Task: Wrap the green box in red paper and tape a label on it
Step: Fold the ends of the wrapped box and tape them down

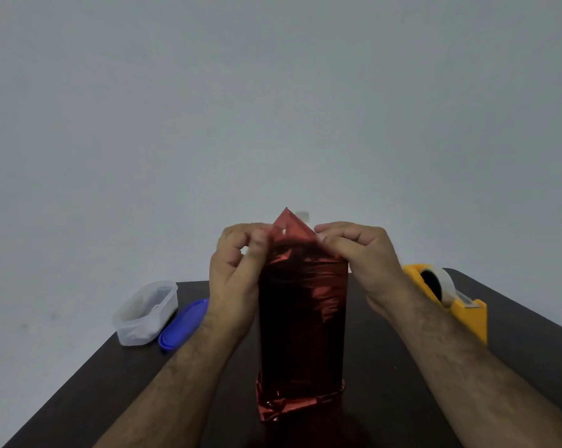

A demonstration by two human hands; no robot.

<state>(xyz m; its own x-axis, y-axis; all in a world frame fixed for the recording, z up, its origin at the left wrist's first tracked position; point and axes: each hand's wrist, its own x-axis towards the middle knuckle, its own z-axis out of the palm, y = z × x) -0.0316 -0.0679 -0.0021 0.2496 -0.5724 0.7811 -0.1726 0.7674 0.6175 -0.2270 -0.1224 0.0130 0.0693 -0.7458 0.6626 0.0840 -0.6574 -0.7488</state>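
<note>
A tall box covered in shiny red paper stands upright on the dark table; none of its green shows. At the top, the paper rises into a triangular flap. My left hand pinches the flap's left edge between thumb and fingers. My right hand pinches its right edge. A small pale piece shows just behind the flap's tip; what it is I cannot tell. The paper at the box's bottom end is crumpled and folded.
A yellow tape dispenser with a roll of clear tape sits at the right. At the left stand a clear plastic tub and its blue lid. The table's edges run close on both sides.
</note>
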